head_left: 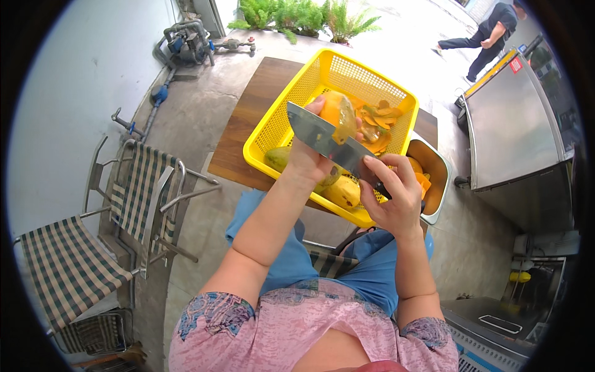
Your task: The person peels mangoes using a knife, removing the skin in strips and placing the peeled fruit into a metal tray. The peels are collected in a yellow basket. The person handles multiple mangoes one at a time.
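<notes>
Above a yellow plastic basket [277, 118], my left hand [305, 156] is closed around a partly peeled orange mango [336, 110]. My right hand [400, 195] grips a broad-bladed knife [319, 135] near its dark handle, index finger resting along the blade. The blade crosses in front of the mango and my left palm, so part of both is hidden. Orange and green peel strips [379, 116] lie at the basket's far right. Whole mangoes, including a yellow one [342, 193] and a greenish one [277, 157], sit at its near side.
The basket stands on a brown wooden table [245, 111]. To its right is a metal pan [445, 180] with orange fruit pieces. Checked folding chairs [145, 192] stand left, below wall pipes [192, 43]. A metal cart [517, 118] is at right; a person [496, 31] walks beyond it.
</notes>
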Demonstrator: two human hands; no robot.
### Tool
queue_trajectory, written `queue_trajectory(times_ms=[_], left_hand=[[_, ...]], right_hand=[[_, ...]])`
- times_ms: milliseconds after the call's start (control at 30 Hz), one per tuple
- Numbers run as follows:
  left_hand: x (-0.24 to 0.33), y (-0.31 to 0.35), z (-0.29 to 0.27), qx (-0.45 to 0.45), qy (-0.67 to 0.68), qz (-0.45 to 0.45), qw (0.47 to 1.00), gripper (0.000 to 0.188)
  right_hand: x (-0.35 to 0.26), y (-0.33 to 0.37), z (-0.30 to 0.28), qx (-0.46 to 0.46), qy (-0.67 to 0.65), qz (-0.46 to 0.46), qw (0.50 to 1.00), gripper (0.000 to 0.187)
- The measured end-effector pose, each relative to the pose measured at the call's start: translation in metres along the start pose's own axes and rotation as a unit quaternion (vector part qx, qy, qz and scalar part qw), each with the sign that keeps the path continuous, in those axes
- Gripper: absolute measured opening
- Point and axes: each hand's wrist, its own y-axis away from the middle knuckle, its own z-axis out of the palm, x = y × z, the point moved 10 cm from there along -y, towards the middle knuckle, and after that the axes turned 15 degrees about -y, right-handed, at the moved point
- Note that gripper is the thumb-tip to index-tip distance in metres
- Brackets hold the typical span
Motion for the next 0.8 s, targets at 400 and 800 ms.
queue_trajectory(times_ms=[400,800], left_hand=[[-0.01,0.001,0.009,-0.043,-0.004,-0.004,0.999,0.045],[-0.006,0.003,0.015,-0.096,0.025,0.019,0.995,0.049]], right_hand=[[-0.003,-0.005,-0.008,-0.009,-0.034,0.009,0.999,0.041],[0.005,0.0,-0.017,-0.006,-0.054,0.04,0.998,0.04]])
